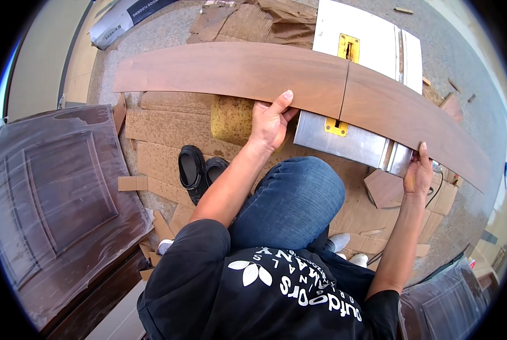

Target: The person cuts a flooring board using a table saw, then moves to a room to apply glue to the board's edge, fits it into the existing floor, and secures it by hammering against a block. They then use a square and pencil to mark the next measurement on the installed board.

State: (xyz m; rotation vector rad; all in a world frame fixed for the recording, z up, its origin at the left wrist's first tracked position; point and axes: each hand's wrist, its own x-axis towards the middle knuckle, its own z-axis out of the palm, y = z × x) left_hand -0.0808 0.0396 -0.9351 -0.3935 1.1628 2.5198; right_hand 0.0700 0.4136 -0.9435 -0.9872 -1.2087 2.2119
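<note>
A long brown wood plank lies across a table saw (372,39), split crosswise by a thin dark gap in line with the saw's yellow throat plate (337,127). My left hand (271,122) grips the near edge of the left plank piece (225,68), thumb on top and fingers partly hidden underneath. Farther right, my right hand (419,173) holds the near edge of the right plank piece (401,102), thumb upward, other fingers mostly hidden. Both pieces lie nearly end to end and hide the middle of the saw top. The blade itself cannot be made out.
Cardboard sheets (168,158) cover the floor around the saw. Black clogs (192,173) and a speckled yellow object (231,120) sit near my left arm. A film-wrapped dark panel (61,209) stands at left. A black cord (436,190) runs by my right hand.
</note>
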